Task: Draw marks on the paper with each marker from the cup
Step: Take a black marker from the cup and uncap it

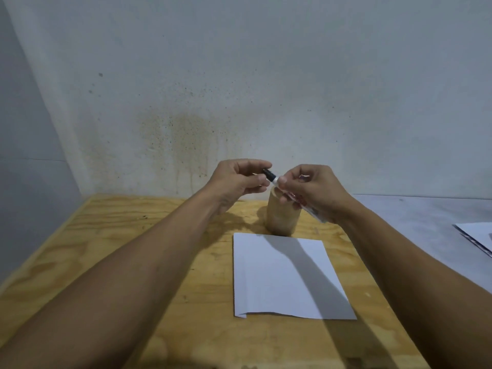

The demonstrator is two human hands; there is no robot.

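A white sheet of paper (287,275) lies on the wooden table (133,249), with no marks that I can see. Just behind it stands a tan cup (283,217), partly hidden by my hands. Above the cup my right hand (311,193) grips the white barrel of a marker (316,213), which slants down to the right. My left hand (239,182) pinches the marker's black cap (269,174) at the barrel's upper end. The two hands nearly touch. The inside of the cup is hidden.
A stained grey wall rises right behind the table. To the right is a grey surface with another white sheet (476,235) at its edge. Bare wood lies left of the paper and in front of it.
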